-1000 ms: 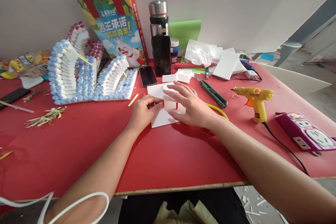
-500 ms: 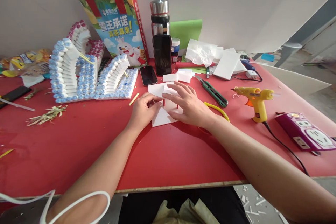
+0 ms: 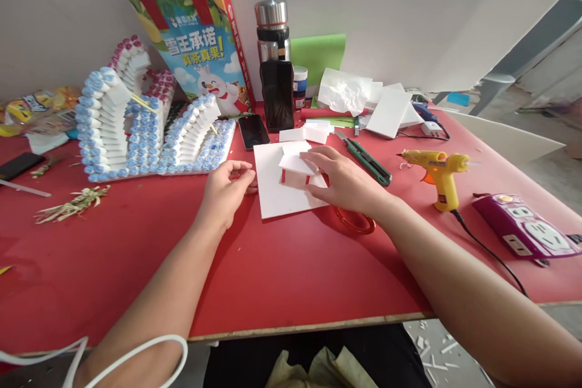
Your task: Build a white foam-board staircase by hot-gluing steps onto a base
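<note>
A small white model house with red posts stands on a white square board on the red table. My right hand lies at the right side of the model, fingers apart, its fingertips touching the roof edge. My left hand rests at the board's left edge with its fingers bent and thumb near them; it is off the model, and whatever may be between its fingertips is too small to make out. Red tape or wire forms a ring by my right wrist.
A green cutter, a yellow glue gun and a purple power strip lie to the right. Behind are phones, a steel bottle and a bag. Blue-and-white models stand left.
My left hand has moved left, away from the model, to the board's edge. My right hand has shifted slightly right, and more of the roof and board shows. The view has shifted slightly.
</note>
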`<state>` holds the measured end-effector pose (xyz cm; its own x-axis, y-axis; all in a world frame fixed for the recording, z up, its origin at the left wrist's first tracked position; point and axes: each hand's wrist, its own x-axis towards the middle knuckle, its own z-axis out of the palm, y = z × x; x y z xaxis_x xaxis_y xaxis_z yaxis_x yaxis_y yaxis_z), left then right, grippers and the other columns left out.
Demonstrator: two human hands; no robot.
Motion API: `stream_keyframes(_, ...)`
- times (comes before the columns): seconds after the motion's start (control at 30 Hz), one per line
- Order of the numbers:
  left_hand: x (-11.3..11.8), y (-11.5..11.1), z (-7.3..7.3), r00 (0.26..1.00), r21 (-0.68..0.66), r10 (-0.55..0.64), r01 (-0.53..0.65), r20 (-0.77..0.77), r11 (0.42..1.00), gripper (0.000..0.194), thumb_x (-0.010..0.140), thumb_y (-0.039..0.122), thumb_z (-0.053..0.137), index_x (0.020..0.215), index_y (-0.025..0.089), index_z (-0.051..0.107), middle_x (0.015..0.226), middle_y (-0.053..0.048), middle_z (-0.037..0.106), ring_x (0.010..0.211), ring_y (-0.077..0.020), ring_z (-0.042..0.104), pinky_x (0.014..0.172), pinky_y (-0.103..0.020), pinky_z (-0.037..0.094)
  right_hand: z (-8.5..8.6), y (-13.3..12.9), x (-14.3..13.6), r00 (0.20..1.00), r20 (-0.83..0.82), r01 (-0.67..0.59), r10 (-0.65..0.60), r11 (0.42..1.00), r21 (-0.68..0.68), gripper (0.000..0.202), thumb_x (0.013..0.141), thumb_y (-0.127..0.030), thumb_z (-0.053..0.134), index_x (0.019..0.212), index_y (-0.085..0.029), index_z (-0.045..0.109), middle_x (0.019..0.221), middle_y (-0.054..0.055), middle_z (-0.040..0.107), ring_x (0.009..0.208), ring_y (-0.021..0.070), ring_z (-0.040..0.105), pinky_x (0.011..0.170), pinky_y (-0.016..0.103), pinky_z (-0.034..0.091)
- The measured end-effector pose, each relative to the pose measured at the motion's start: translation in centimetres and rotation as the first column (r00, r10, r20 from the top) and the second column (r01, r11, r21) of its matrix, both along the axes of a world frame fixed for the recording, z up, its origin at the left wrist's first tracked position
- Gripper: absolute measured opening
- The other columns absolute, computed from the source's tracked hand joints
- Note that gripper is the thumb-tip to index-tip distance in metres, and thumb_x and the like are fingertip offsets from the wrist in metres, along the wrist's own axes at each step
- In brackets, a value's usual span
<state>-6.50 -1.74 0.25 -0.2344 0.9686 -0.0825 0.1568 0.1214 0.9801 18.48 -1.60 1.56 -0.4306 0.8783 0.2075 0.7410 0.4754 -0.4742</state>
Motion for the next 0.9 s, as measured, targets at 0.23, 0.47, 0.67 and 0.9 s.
stream_keyframes(0.23, 0.6, -0.1, 1.6, 0.898, -0.089, -0.008, 0.052, 0.439, 0.995, 0.018, 0.076, 0.018, 0.075, 0.091, 0.011, 0.069, 0.086, -0.007, 0.072, 0.067, -0.0135, 0.067, 0.061, -0.025, 0.059, -0.1, 0.5, 0.4, 0.979, -0.205, -0.007, -0.015, 0.994, -0.11, 0.06, 0.085, -0.026, 0.066, 0.144, -0.026, 0.057, 0.146, 0.01, 0.054, 0.108, 0.0247, 0.066, 0.094, 0.041, 0.056)
stream_keyframes(0.47, 1.9, -0.8, 2.5, 0.816, 0.021, -0.187, 0.21, 0.547, 0.978, 0.022, 0.084, 0.029, 0.074, 0.101, 0.014, 0.072, 0.093, -0.005, 0.074, 0.069, -0.0127, 0.069, 0.056, -0.019, 0.06, -0.6, 1.1, 0.8, 0.918, -0.396, -0.079, -0.018, 0.97, -0.228, 0.066, 0.08, -0.023, 0.072, 0.144, -0.025, 0.058, 0.134, 0.009, 0.064, 0.101, 0.0252, 0.067, 0.088, 0.039, 0.057)
stream_keyframes(0.67, 2.1, -1.1, 2.8, 0.761, 0.034, -0.251, 0.289, 0.598, 0.957, 0.029, 0.087, 0.032, 0.073, 0.11, 0.015, 0.072, 0.104, -0.009, 0.076, 0.073, -0.0148, 0.073, 0.068, -0.025, 0.065, -0.8, 1.2, 0.8, 0.731, -0.683, -0.347, -0.011, 0.855, -0.386, 0.067, 0.083, -0.021, 0.073, 0.147, -0.024, 0.055, 0.125, 0.008, 0.07, 0.109, 0.0263, 0.067, 0.088, 0.037, 0.057)
stream_keyframes(0.9, 1.8, -1.1, 2.6, 0.736, 0.027, -0.251, 0.302, 0.629, 0.953, 0.028, 0.087, 0.032, 0.073, 0.11, 0.016, 0.072, 0.099, -0.008, 0.077, 0.076, -0.0168, 0.075, 0.071, -0.026, 0.065, -0.4, 1.1, 0.7, 0.732, -0.681, -0.368, 0.001, 0.842, -0.394, 0.067, 0.083, -0.021, 0.074, 0.148, -0.024, 0.055, 0.126, 0.008, 0.07, 0.114, 0.0276, 0.065, 0.091, 0.038, 0.055)
